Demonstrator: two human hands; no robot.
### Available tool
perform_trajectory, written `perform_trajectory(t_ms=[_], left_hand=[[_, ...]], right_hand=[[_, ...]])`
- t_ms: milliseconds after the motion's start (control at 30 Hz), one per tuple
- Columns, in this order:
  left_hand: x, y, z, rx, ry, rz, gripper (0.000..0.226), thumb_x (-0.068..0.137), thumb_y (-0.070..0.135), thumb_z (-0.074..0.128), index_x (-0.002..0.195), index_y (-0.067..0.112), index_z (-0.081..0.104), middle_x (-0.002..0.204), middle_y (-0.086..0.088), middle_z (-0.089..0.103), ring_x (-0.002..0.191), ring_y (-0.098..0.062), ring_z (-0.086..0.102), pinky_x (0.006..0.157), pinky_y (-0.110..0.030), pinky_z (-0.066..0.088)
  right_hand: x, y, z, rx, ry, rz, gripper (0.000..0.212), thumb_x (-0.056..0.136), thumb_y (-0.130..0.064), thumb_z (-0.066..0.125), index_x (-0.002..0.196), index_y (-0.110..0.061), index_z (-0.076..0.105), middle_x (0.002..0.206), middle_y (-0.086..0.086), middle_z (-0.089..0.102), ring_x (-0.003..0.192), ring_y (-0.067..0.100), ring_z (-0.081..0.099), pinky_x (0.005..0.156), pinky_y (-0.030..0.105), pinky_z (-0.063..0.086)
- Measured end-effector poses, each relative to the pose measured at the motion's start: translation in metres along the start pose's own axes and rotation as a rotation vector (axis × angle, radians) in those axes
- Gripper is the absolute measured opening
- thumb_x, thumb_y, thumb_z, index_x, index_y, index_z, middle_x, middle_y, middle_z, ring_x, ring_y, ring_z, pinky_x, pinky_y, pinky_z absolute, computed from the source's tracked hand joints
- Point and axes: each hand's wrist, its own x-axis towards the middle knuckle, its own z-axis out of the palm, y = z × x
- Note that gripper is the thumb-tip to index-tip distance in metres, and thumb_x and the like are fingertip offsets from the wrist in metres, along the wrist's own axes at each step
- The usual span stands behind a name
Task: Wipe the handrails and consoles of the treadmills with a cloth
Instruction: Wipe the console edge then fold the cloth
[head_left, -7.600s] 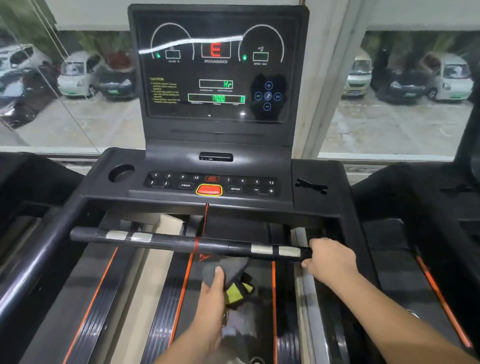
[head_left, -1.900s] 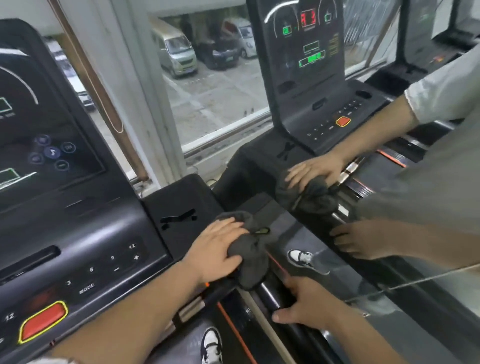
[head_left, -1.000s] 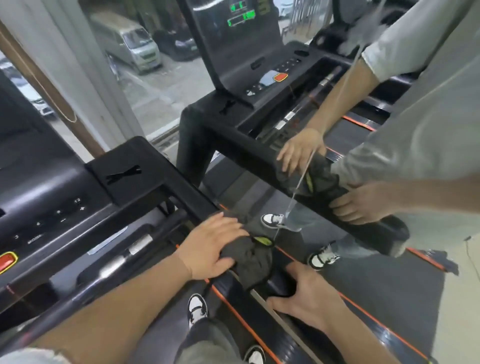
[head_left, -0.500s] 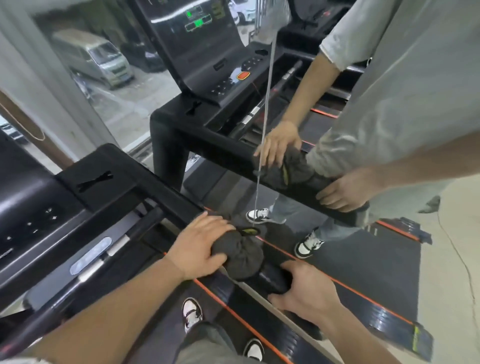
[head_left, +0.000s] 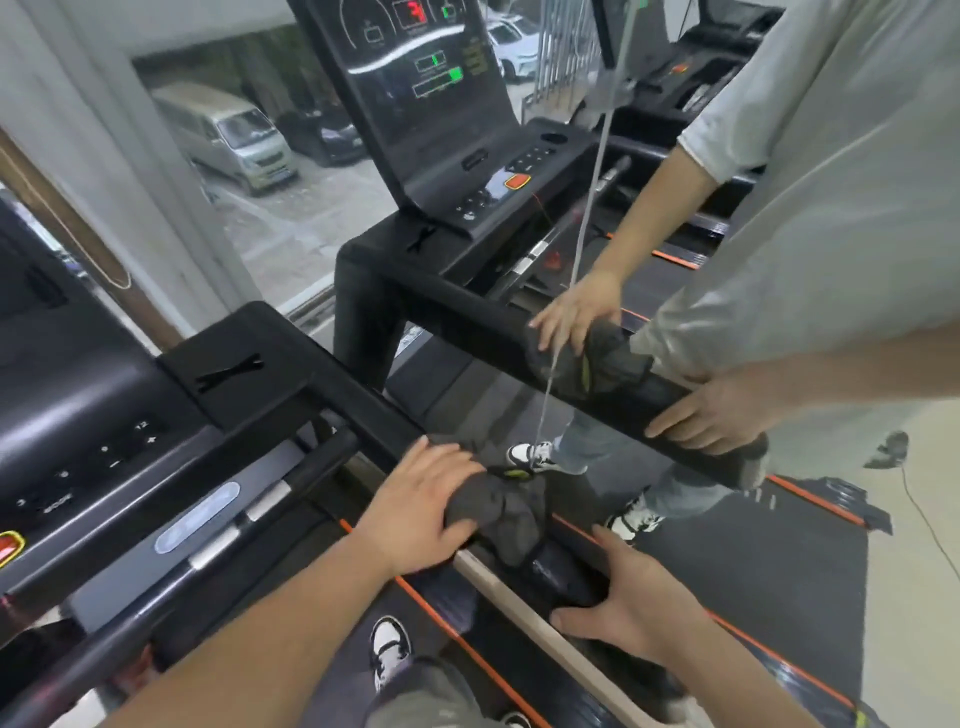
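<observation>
A dark grey cloth, bunched, with a yellow-green tag showing, drapes over the glossy black side handrail. The handrail slopes down from the right corner of the black keypad console.
</observation>
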Motion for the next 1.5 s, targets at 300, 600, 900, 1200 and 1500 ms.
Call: perform_trajectory(t_ms=[300, 600, 900, 1200, 1500], left_hand=[[-0.031, 0.047, 0.015, -0.292, 0.179, -0.225, 0.066, 0.075, 0.04, 0.063, 0.138, 0.023, 0.056, 0.152, 0.006, 0.05, 0.155, -0.02, 0.026, 0.126, -0.054, 0.018], [0.036, -0.09, -0.027, -0.099, 0.085, -0.334, 0.065, 0.076, 0.052, 0.053, 0.131, 0.02, 0.064, 0.129, -0.002, 0.066, 0.132, -0.025, 0.054, 0.127, -0.04, 0.015], [0.021, -0.089, -0.033, -0.187, -0.011, 0.036, 0.064, 0.065, 0.046, 0.068, 0.126, 0.027, 0.066, 0.127, 0.01, 0.066, 0.131, -0.013, 0.053, 0.124, -0.039, 0.025], [0.103, -0.075, -0.053, 0.092, -0.465, -0.191, 0.055, 0.079, 0.067, 0.045, 0.114, 0.027, 0.062, 0.114, -0.002, 0.068, 0.115, -0.027, 0.056, 0.101, -0.041, 0.042], [0.053, -0.093, -0.041, -0.031, -0.134, -0.028, 0.061, 0.074, 0.063, 0.057, 0.125, 0.03, 0.066, 0.116, 0.008, 0.07, 0.116, -0.021, 0.061, 0.112, -0.04, 0.036]], right_hand=[[0.04, -0.043, 0.003, 0.145, -0.039, -0.12, 0.077, 0.059, -0.059, 0.087, 0.126, -0.034, 0.06, 0.116, -0.017, 0.07, 0.109, -0.001, 0.065, 0.099, 0.027, 0.052], [0.09, -0.093, 0.013, -0.04, -0.086, -0.106, 0.085, 0.054, -0.076, 0.077, 0.125, -0.032, 0.06, 0.114, -0.013, 0.067, 0.104, 0.007, 0.064, 0.089, 0.023, 0.052], [0.112, -0.131, 0.022, -0.235, -0.029, -0.027, 0.073, 0.058, -0.066, 0.075, 0.117, -0.024, 0.062, 0.114, -0.003, 0.067, 0.108, 0.018, 0.064, 0.086, 0.03, 0.053], [0.103, -0.141, 0.023, -0.176, 0.039, 0.073, 0.067, 0.055, -0.063, 0.077, 0.114, -0.032, 0.068, 0.106, -0.011, 0.069, 0.1, 0.014, 0.066, 0.074, 0.026, 0.047], [0.067, -0.087, -0.01, 0.141, -0.122, 0.056, 0.032, 0.072, -0.059, 0.08, 0.096, -0.041, 0.068, 0.098, -0.018, 0.074, 0.093, -0.003, 0.067, 0.091, 0.024, 0.054]])
